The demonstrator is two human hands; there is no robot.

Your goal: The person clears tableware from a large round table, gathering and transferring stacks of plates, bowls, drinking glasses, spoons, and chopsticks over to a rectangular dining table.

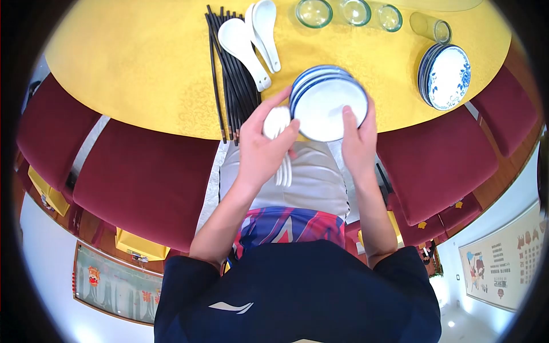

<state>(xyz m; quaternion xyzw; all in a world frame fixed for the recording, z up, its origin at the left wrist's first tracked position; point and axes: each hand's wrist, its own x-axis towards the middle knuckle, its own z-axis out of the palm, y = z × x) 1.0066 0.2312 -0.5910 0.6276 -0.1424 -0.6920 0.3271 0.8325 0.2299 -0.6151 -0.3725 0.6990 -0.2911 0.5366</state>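
Between my two hands is a stack of white bowls with blue rims [326, 108], held over the table's near edge. My left hand [262, 137] is closed on the stack's left side and also holds several white spoons [284, 168], their handles hanging down below the palm. On the right side of the stack, my right hand [359, 134] grips with its thumb over the top bowl. Black chopsticks [231, 86] lie in a bundle left of the bowls, with white spoons [234, 37] resting partly on them.
On the yellow tablecloth [143, 68], several glasses [355, 11] line the far side, one lying on its side [437, 28]. A stack of blue-patterned plates [449, 77] sits at the right. Dark red chairs [148, 177] flank me on both sides.
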